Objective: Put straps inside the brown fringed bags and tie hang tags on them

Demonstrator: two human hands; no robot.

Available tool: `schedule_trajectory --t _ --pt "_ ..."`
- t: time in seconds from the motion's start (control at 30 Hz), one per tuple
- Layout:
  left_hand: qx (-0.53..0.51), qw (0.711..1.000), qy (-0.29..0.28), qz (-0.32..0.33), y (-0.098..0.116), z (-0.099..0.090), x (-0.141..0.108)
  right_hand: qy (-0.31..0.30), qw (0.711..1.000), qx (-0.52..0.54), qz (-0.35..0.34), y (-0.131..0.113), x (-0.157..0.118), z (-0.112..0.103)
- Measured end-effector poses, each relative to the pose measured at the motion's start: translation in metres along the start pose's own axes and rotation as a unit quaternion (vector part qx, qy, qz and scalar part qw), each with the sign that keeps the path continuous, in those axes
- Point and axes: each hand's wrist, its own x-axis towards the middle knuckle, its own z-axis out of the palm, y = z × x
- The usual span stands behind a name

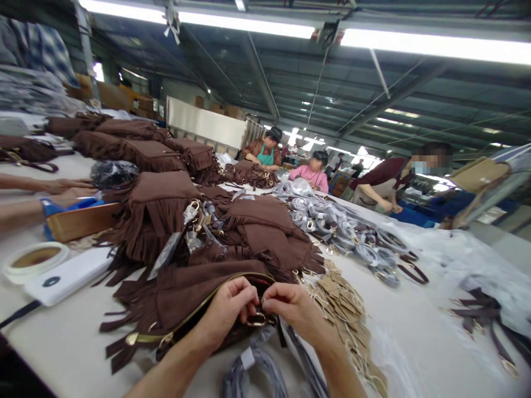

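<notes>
A dark brown fringed bag [178,290] lies before me with its brass zipper open. My left hand [232,304] is closed in a pinch at the bag's opening. Facing it, only a small gap away, my right hand [288,304] pinches with thumb and forefinger. What the fingertips hold is too small to make out. Just below them sits a gold metal ring [256,320]. In front of the bag is a coiled strap in grey wrapping [255,373], with a small white label around it.
More brown fringed bags [261,221] are heaped behind. Tan tags with strings [340,301] lie to the right, wrapped straps [344,235] beyond them. At left are a tape roll [35,260], a white device [68,276] and another person's hands [68,190]. Several people work farther back.
</notes>
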Motion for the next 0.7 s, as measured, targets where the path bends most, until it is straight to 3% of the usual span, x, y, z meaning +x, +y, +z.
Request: schedule_trajectory --t 0.13,0.3,0.6,0.7 --pt "-0.065 0.997 -0.014 -0.027 -0.005 -0.001 0.001 0.016 0.996 0.077 0.047 0.011 0.0 0.005" --pt "-0.078 0.996 -0.004 -0.049 -0.008 0.002 0.001 0.036 0.988 0.146 0.039 0.014 -0.001 0.005" --pt "0.004 1.0 0.027 0.004 -0.012 0.004 0.003 0.047 0.983 0.17 0.052 0.014 -0.002 0.006" --pt "0.057 0.996 0.036 0.06 -0.01 0.003 0.002 0.052 0.984 0.162 0.049 0.015 -0.002 0.009"
